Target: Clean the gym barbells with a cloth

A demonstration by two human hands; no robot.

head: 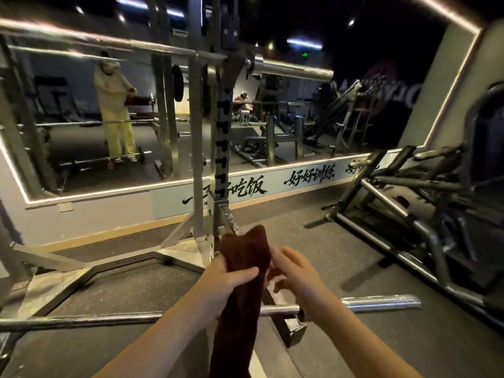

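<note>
Your two arms reach out in front, and the cloth point(242, 285) hangs long between them, close to you. Your left hand point(229, 276) has its fingers wrapped tight round the cloth near its top. Your right hand point(294, 271) is half curled and looks to pinch the cloth's side edge. I think you hold it this way to bunch it into a pad before you wipe.

Just past your hands, a low barbell point(381, 302) lies across, close to the floor point(313, 236), with its shiny end sticking out to the right. That floor is dark and speckled, like rubber.

Farther off stands the tall rack post point(222, 148), and a high barbell point(294, 69) rests on it. Behind that, a big mirror point(313, 132) covers the far wall. It is a dim room, with dark machines point(425, 222) on the right.
</note>
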